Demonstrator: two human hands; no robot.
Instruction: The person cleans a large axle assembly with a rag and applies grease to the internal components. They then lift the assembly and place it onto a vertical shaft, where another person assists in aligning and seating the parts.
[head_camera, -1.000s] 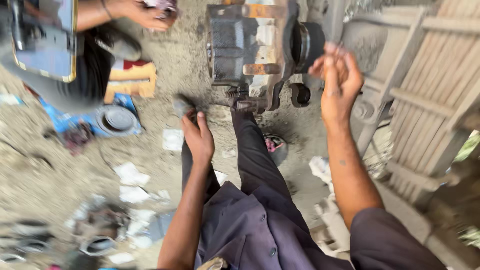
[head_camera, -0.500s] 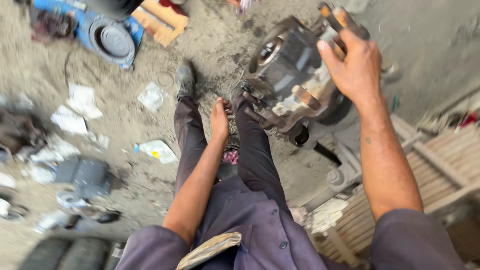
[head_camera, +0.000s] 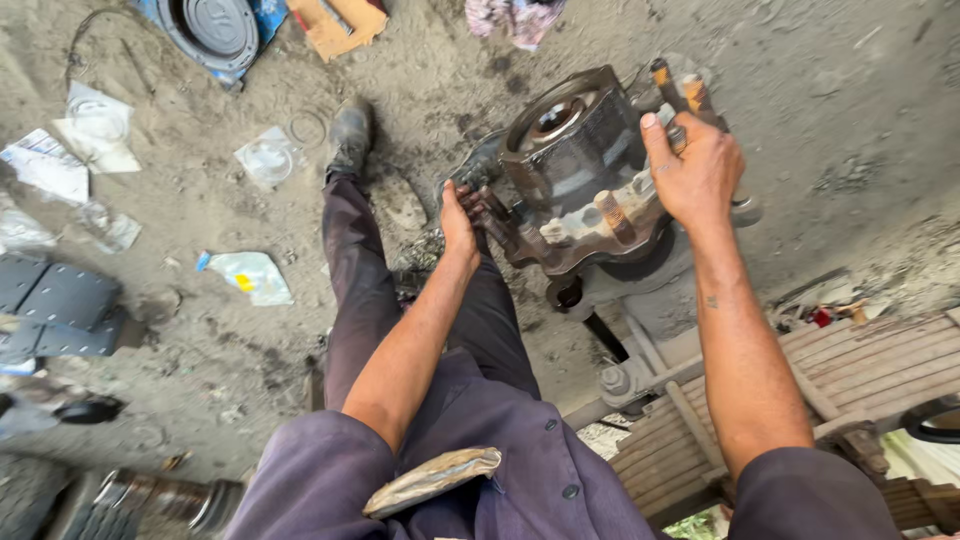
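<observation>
Wheel hub: rusty, greasy cast metal, cylindrical; right hand grip wrapped on studs, left hand pressing flange.

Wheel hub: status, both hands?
Left hand gripping hub's left flange. Right hand clasped over its upper right, by the studs. Wheel hub on axle, greasy. Nothing blocking; litter on the dirt ground.

Sandy ground carries plastic wrappers and grey pads.
</observation>
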